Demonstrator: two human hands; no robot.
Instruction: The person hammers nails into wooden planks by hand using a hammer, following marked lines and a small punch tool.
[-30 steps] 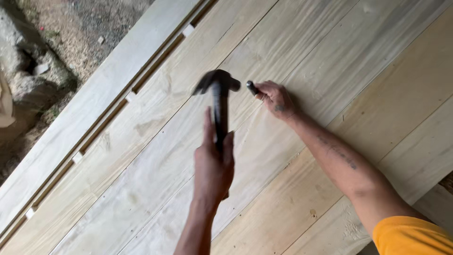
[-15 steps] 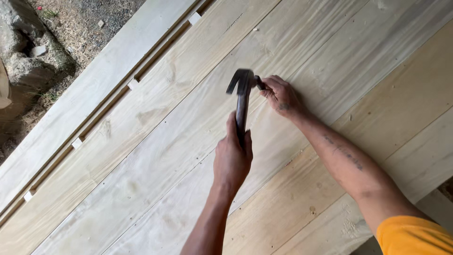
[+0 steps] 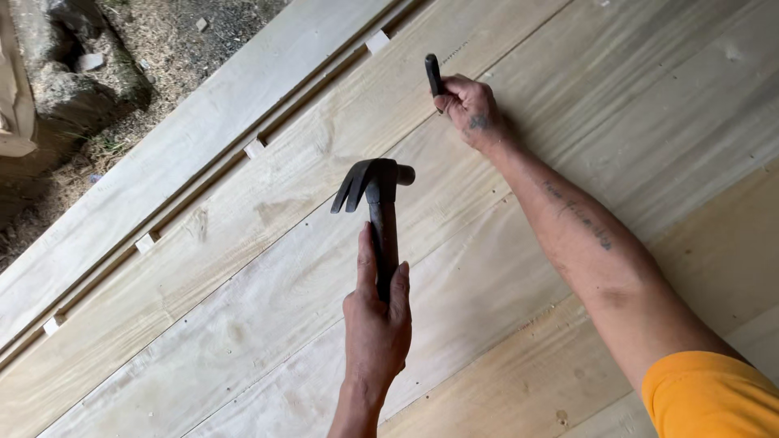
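My left hand point(image 3: 376, 324) has its fingers point(image 3: 401, 280) wrapped tight round the dark handle of the black steel claw hammer point(image 3: 376, 199), thumb laid up along the shaft. Hammer head is raised off the wood, face pointing right, claw to the left, not touching anything.

My right hand point(image 3: 471, 105) is up ahead w/ fingers pinching a short dark metal punch-like rod point(image 3: 433, 75), tip set down on the pale wooden planks point(image 3: 268, 268), rod leaning a bit away from me. Can't tell what's under the tip; any nail there is hidden by the hand and too small to see. Hammer and rod are well apart right now, hammer nearer my body, rod nearer the far edge.

Progress, as I judge it: boards lie flush side by side w/ tight seams, a few small dark dots along them that could be sunk nail heads, so fixing looks partly done. Rod is placed, hammer is cocked, but no strike is landing at this spot. How many spots are left I can't say.

Further out: a pale rail w/ small wooden spacer blocks point(image 3: 256, 148) runs along the planks' far side, then bare ground w/ stones and dry grass point(image 3: 97, 73). Orange sleeve point(image 3: 710, 397) on my right arm at bottom right.
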